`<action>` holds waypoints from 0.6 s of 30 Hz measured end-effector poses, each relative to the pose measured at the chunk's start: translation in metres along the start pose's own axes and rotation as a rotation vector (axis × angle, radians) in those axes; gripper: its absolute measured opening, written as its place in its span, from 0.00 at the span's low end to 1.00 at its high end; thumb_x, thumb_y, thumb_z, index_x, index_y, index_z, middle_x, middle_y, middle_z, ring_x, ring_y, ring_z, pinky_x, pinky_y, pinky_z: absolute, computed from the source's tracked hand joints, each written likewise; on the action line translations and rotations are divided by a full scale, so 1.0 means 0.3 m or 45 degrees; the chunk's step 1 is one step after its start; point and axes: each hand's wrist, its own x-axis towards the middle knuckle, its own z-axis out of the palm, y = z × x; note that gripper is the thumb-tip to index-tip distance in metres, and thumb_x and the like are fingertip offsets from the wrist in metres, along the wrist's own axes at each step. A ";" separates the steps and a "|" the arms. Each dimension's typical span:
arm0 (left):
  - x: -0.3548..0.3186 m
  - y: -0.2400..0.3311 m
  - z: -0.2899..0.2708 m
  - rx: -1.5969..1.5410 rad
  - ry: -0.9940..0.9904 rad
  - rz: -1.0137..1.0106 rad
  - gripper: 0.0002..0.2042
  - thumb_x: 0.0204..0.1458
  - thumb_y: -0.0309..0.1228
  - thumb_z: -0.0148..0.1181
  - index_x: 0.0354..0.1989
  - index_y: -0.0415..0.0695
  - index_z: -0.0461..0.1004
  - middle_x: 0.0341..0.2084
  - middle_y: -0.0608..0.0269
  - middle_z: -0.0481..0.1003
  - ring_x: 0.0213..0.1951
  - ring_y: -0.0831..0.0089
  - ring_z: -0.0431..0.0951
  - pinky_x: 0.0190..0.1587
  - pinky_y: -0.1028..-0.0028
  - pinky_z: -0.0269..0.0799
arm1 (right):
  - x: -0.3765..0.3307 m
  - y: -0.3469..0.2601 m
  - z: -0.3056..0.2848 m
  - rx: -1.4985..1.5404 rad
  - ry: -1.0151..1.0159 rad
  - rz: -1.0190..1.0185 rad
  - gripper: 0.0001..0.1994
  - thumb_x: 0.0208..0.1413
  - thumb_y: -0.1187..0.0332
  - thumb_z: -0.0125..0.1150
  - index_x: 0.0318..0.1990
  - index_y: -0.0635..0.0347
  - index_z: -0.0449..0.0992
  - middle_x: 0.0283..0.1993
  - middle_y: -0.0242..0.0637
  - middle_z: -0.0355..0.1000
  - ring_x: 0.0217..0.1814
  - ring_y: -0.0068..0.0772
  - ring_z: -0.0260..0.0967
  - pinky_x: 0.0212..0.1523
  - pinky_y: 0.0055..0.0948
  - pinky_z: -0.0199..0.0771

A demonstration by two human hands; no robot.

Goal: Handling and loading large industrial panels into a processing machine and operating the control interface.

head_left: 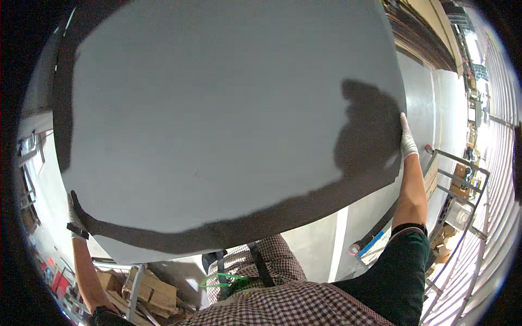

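Note:
A large flat grey sheet fills most of the head view, with dark shadows across its right part and along its near edge. My left hand, in a white glove with a dark band at the wrist, grips the sheet's left edge near its near corner. At the right edge my right hand, also in a white glove, grips the sheet farther up. Both hands' fingertips are partly hidden by the sheet. What the sheet is made of I cannot tell.
Stacked brown cardboard sheets stand at the far right. A metal frame rack is to my right, with cardboard boxes behind it. Flattened cardboard lies low on the left beside a metal post. A blue strip is near my right arm.

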 end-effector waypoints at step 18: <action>-0.443 0.167 0.592 0.037 -0.115 -0.283 0.42 0.49 0.62 0.57 0.67 0.45 0.59 0.64 0.57 0.61 0.64 0.57 0.59 0.64 0.55 0.55 | -0.424 0.211 -0.294 0.057 0.037 0.016 0.26 0.47 0.53 0.71 0.48 0.63 0.78 0.43 0.38 0.77 0.41 0.35 0.74 0.45 0.36 0.73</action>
